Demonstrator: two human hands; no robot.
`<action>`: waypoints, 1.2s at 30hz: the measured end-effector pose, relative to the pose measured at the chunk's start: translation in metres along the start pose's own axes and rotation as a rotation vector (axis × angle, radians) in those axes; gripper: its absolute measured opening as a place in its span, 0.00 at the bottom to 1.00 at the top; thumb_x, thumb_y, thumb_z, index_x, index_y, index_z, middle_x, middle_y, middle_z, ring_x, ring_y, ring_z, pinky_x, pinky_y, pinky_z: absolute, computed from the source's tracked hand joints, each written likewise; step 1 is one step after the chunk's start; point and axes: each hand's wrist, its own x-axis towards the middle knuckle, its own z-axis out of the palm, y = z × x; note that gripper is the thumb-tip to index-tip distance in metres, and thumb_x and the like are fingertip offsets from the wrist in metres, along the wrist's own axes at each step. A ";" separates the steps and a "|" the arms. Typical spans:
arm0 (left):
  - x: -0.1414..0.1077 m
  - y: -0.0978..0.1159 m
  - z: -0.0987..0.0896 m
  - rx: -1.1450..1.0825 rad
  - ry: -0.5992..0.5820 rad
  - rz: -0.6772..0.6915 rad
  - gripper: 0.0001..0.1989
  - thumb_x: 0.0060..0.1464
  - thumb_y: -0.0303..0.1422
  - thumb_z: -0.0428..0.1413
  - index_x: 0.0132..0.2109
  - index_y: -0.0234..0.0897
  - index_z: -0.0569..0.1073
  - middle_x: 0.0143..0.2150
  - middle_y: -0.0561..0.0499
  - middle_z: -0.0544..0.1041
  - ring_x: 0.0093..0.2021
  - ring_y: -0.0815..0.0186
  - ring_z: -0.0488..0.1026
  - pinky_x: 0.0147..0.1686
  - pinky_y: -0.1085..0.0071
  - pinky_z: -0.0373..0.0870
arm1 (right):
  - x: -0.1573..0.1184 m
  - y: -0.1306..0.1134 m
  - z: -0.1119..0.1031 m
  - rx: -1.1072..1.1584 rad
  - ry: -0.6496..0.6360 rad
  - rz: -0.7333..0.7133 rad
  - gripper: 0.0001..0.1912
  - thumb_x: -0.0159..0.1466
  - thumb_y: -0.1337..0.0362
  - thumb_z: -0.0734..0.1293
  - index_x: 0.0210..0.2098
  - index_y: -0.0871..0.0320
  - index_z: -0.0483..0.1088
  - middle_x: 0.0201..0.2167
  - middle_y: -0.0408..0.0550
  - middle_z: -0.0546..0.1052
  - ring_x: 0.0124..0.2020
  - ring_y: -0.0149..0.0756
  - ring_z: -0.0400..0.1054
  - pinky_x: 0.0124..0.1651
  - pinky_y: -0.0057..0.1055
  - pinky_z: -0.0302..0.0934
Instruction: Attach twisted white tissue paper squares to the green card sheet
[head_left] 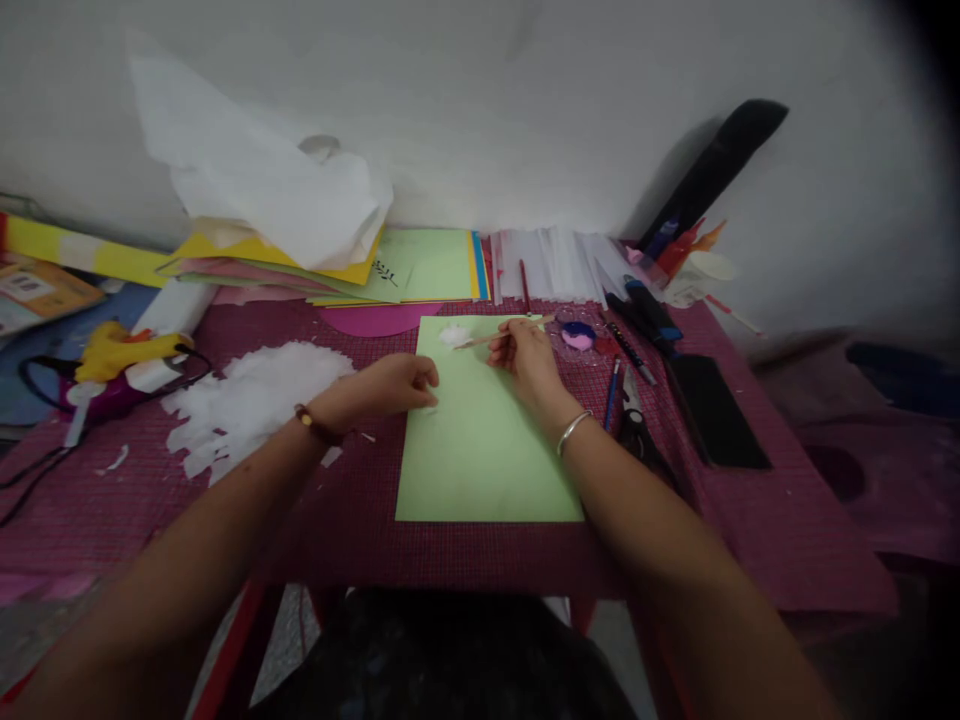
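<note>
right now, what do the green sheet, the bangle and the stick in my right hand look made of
Green sheet: matt paper or thin card, flat with crisp edges. Bangle: likely polished metal, silvery with bright highlights. Stick in the right hand: probably wood, dull tan; plastic possible.

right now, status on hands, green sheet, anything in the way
Right hand gripping thin stick, tip by white patch on green sheet. Left hand curled at sheet's left edge. White scraps left, scissors right, both off the sheet.
</note>
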 end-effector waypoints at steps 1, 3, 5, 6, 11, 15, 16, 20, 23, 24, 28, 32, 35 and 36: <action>-0.005 -0.001 0.005 0.069 0.039 -0.025 0.08 0.36 0.31 0.63 0.26 0.38 0.72 0.21 0.54 0.69 0.21 0.70 0.61 0.23 0.72 0.51 | 0.000 -0.001 0.000 0.000 -0.005 0.000 0.07 0.64 0.62 0.60 0.30 0.57 0.64 0.16 0.39 0.71 0.14 0.26 0.63 0.21 0.25 0.61; -0.014 -0.002 0.014 0.187 0.119 -0.078 0.09 0.37 0.34 0.64 0.25 0.38 0.70 0.21 0.53 0.69 0.21 0.69 0.60 0.23 0.71 0.50 | -0.002 -0.002 0.001 -0.003 -0.018 0.000 0.08 0.64 0.62 0.61 0.30 0.57 0.64 0.16 0.39 0.71 0.14 0.26 0.63 0.20 0.24 0.61; -0.020 -0.003 0.022 0.234 0.149 -0.103 0.09 0.41 0.35 0.61 0.24 0.38 0.69 0.22 0.53 0.70 0.22 0.68 0.61 0.24 0.71 0.50 | -0.003 -0.003 0.002 -0.010 -0.028 0.000 0.08 0.64 0.62 0.62 0.30 0.57 0.65 0.16 0.38 0.71 0.14 0.26 0.63 0.20 0.23 0.61; -0.022 -0.002 0.025 0.222 0.147 -0.106 0.08 0.43 0.35 0.60 0.24 0.38 0.69 0.22 0.53 0.69 0.22 0.68 0.61 0.24 0.71 0.50 | -0.003 -0.004 0.002 -0.013 -0.031 -0.002 0.07 0.64 0.63 0.61 0.30 0.58 0.65 0.16 0.38 0.71 0.14 0.25 0.63 0.20 0.23 0.61; -0.024 0.004 0.023 -0.202 0.152 -0.147 0.10 0.44 0.37 0.59 0.26 0.36 0.68 0.20 0.57 0.65 0.21 0.72 0.58 0.24 0.73 0.51 | -0.003 -0.005 0.002 0.009 -0.055 -0.012 0.08 0.66 0.66 0.58 0.31 0.58 0.65 0.16 0.38 0.71 0.13 0.25 0.63 0.19 0.23 0.61; -0.012 0.010 0.011 -0.538 0.176 -0.075 0.12 0.41 0.37 0.63 0.26 0.35 0.68 0.22 0.57 0.67 0.22 0.75 0.58 0.23 0.76 0.52 | -0.001 -0.008 0.000 0.046 -0.080 -0.023 0.07 0.65 0.63 0.60 0.32 0.58 0.66 0.17 0.38 0.72 0.14 0.25 0.63 0.20 0.23 0.62; -0.006 0.010 0.009 -0.574 0.172 -0.058 0.12 0.40 0.36 0.63 0.26 0.35 0.68 0.22 0.57 0.67 0.21 0.75 0.59 0.23 0.76 0.53 | 0.000 -0.009 -0.001 0.052 -0.077 -0.026 0.07 0.65 0.63 0.61 0.32 0.58 0.66 0.17 0.38 0.72 0.14 0.25 0.63 0.20 0.23 0.62; 0.022 0.009 0.004 -0.575 0.144 -0.014 0.09 0.38 0.32 0.63 0.27 0.34 0.71 0.22 0.56 0.69 0.21 0.75 0.62 0.23 0.76 0.57 | 0.006 -0.009 -0.006 0.032 -0.076 -0.057 0.07 0.64 0.64 0.60 0.32 0.58 0.67 0.17 0.38 0.72 0.15 0.26 0.64 0.20 0.23 0.62; 0.040 0.000 0.001 -0.497 0.270 -0.001 0.07 0.40 0.32 0.62 0.26 0.34 0.72 0.21 0.56 0.69 0.21 0.75 0.62 0.23 0.75 0.58 | 0.011 -0.004 -0.008 -0.048 -0.058 -0.106 0.07 0.63 0.65 0.60 0.29 0.58 0.67 0.16 0.38 0.71 0.15 0.26 0.64 0.20 0.23 0.61; 0.044 -0.004 0.001 -0.485 0.353 -0.004 0.07 0.40 0.31 0.61 0.26 0.34 0.72 0.20 0.56 0.69 0.21 0.74 0.63 0.23 0.75 0.57 | 0.012 -0.001 -0.008 -0.078 -0.052 -0.128 0.07 0.62 0.65 0.60 0.29 0.58 0.66 0.16 0.38 0.71 0.16 0.26 0.64 0.21 0.23 0.61; 0.052 -0.024 0.004 -0.631 0.584 -0.050 0.09 0.37 0.31 0.62 0.25 0.34 0.70 0.20 0.56 0.70 0.22 0.73 0.65 0.25 0.75 0.60 | 0.013 0.008 -0.008 -0.157 -0.034 -0.198 0.06 0.60 0.65 0.61 0.27 0.58 0.66 0.15 0.37 0.69 0.16 0.26 0.64 0.21 0.23 0.61; 0.054 -0.033 0.010 -0.782 0.587 -0.093 0.10 0.34 0.31 0.63 0.25 0.34 0.69 0.22 0.56 0.71 0.24 0.73 0.67 0.28 0.74 0.65 | 0.014 0.011 -0.007 -0.163 0.035 -0.170 0.06 0.60 0.65 0.60 0.28 0.57 0.66 0.15 0.37 0.69 0.15 0.27 0.64 0.20 0.23 0.61; 0.053 -0.033 0.011 -0.772 0.580 -0.063 0.09 0.35 0.31 0.63 0.25 0.34 0.71 0.23 0.56 0.71 0.23 0.74 0.65 0.27 0.75 0.63 | 0.015 0.012 -0.008 -0.164 0.063 -0.159 0.06 0.61 0.64 0.60 0.29 0.57 0.66 0.15 0.37 0.69 0.15 0.27 0.64 0.20 0.24 0.61; 0.053 -0.033 0.011 -0.758 0.576 -0.049 0.09 0.35 0.31 0.64 0.25 0.34 0.72 0.22 0.56 0.71 0.23 0.74 0.64 0.26 0.76 0.62 | 0.016 0.013 -0.008 -0.168 0.063 -0.165 0.06 0.61 0.64 0.60 0.29 0.57 0.65 0.15 0.37 0.69 0.15 0.27 0.64 0.20 0.24 0.61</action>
